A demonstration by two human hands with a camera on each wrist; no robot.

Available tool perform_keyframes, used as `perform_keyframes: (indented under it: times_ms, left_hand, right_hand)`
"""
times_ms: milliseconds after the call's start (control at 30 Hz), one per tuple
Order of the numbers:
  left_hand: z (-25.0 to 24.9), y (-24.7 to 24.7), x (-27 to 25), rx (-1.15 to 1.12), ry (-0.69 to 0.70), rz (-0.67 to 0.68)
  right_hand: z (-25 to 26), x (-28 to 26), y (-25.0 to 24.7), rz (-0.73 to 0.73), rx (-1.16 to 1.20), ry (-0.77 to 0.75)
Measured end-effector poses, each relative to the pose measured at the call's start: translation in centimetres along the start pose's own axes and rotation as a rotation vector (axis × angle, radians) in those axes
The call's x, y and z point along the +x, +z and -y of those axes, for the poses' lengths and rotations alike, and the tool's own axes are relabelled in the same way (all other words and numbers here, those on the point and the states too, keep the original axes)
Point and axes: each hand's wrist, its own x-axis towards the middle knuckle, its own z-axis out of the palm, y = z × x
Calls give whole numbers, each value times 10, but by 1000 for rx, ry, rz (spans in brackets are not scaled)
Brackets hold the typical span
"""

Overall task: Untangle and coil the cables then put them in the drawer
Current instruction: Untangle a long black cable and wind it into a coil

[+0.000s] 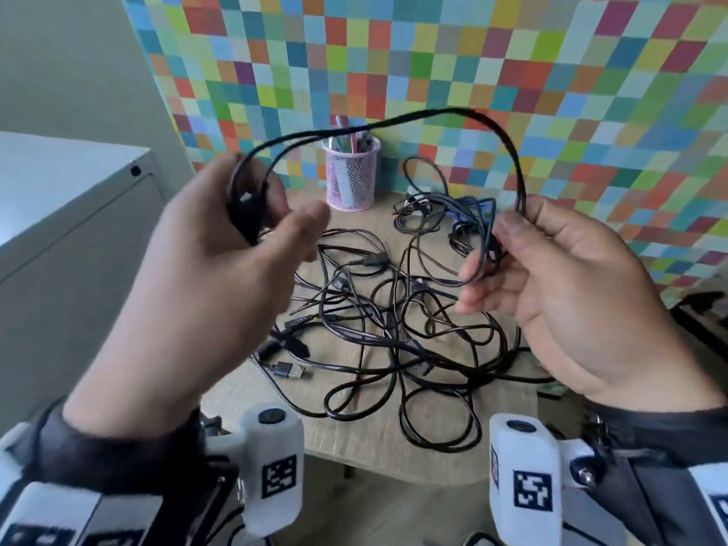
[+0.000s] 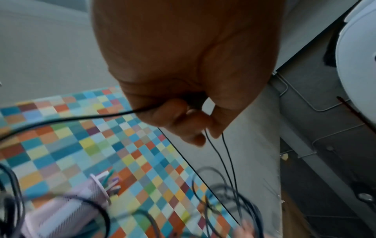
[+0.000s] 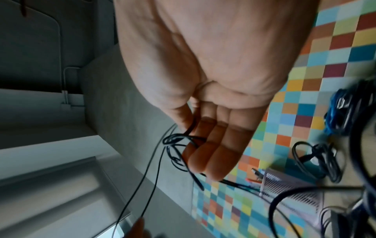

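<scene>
I hold one thin black cable (image 1: 413, 118) up in the air; it arcs between my two hands above the table. My left hand (image 1: 275, 214) grips its dark plug end in curled fingers, and in the left wrist view the fingers (image 2: 179, 112) curl round the cable (image 2: 81, 117). My right hand (image 1: 508, 230) pinches the other part between thumb and forefinger, with small loops (image 1: 482, 254) hanging by the fingers. The right wrist view shows those loops (image 3: 177, 145) beside the fingers (image 3: 205, 154). A tangle of black cables (image 1: 394, 333) lies on the table below.
A pink mesh pen holder (image 1: 351, 175) stands at the back of the wooden table (image 1: 354, 447). More bundled cables, one blue (image 1: 468, 208), lie at the back right. A grey cabinet (image 1: 59, 214) stands to the left. A chequered coloured wall (image 1: 433, 53) is behind.
</scene>
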Motion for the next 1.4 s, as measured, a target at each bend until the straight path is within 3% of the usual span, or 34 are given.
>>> perform_keyframes:
  times_ms: [233, 333, 700, 800, 1100, 1267, 1400]
  left_hand:
    - [-8, 29, -15, -116, -24, 212]
    - [-6, 31, -15, -192, -44, 261]
    - [10, 2, 3, 6, -78, 24]
    - [13, -4, 7, 73, -94, -36]
    - [14, -2, 5, 315, -129, 23]
    - [15, -4, 5, 281, -107, -20]
    - [12, -1, 4, 30, -104, 0]
  right_hand:
    - [4, -13, 23, 239, 69, 40]
    - [4, -14, 23, 267, 97, 66]
    - [2, -1, -2, -87, -94, -85]
    - [2, 0, -4, -125, -31, -114]
    - [5, 0, 0, -130, 287, -148]
    - [6, 0, -6, -203, -58, -258]
    - [4, -2, -11, -27, -440, -230]
